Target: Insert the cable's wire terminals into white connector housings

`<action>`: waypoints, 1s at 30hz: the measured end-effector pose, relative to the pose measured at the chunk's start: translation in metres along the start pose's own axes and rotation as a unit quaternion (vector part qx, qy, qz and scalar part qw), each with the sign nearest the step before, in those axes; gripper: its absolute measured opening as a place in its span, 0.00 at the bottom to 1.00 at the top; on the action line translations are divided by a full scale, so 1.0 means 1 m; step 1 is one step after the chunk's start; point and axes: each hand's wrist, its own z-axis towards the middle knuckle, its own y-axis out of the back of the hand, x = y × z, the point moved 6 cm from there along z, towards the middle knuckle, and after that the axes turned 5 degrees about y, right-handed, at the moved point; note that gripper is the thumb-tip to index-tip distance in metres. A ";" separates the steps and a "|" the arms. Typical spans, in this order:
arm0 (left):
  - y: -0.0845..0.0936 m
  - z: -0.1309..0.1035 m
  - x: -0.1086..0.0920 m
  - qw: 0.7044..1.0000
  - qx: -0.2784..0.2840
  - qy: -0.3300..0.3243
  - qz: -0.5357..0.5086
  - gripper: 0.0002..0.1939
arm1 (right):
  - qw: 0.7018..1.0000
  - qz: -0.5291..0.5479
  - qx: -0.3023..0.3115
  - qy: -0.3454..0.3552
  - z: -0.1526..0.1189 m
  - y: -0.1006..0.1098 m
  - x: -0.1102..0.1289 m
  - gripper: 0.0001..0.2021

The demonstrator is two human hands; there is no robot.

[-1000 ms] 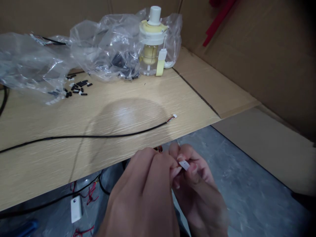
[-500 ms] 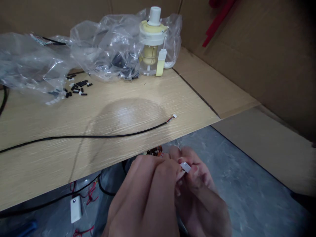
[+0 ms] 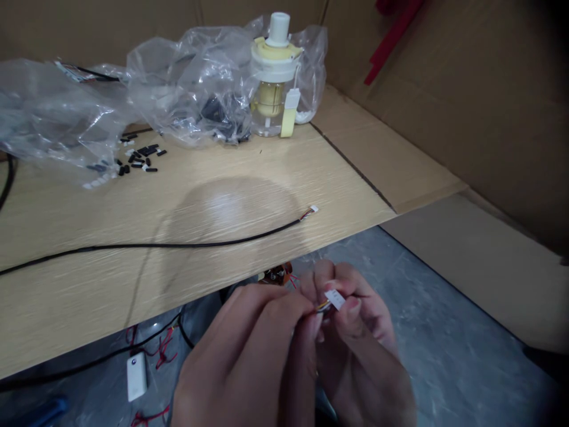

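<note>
Just below the table's front edge, my right hand (image 3: 367, 341) pinches a small white connector (image 3: 335, 299) between thumb and fingers. Thin coloured wires (image 3: 323, 306), yellow among them, run out of the connector's left side. Close against it, my left hand (image 3: 249, 356) is closed, its thumb and fingertips pressed on those wires. The back of the left hand hides most of their run. On the table above my hands lies a black cable (image 3: 195, 245) that ends in short coloured wires and a white plug (image 3: 313, 209).
Clear plastic bags (image 3: 191, 83) and a white-and-yellow dispenser-like jar (image 3: 270, 89) stand at the back. Several small black pieces (image 3: 140, 155) lie at left. Cardboard walls (image 3: 480, 107) rise behind and right. Below the table are a white box (image 3: 136, 376) and red wires (image 3: 164, 350).
My left fingers have drawn back a little to the left from the connector, so more of the coloured wires shows. The right hand keeps its pinch; the table things have not moved.
</note>
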 end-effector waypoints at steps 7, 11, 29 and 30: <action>0.004 0.001 -0.010 0.998 -0.064 -0.012 0.024 0.08 | 1.000 -0.021 -0.012 0.019 -0.001 -0.002 0.002 0.05; 0.002 0.001 -0.018 0.991 -0.130 -0.013 0.020 0.07 | 1.000 -0.006 -0.009 0.013 -0.002 -0.003 0.000 0.03; -0.001 -0.002 -0.026 0.969 -0.248 0.010 -0.002 0.14 | 0.999 0.017 -0.021 -0.033 -0.011 -0.009 -0.003 0.07; 0.000 -0.001 -0.029 0.966 -0.258 0.002 0.008 0.15 | 0.999 0.015 -0.023 -0.034 -0.012 -0.008 -0.003 0.07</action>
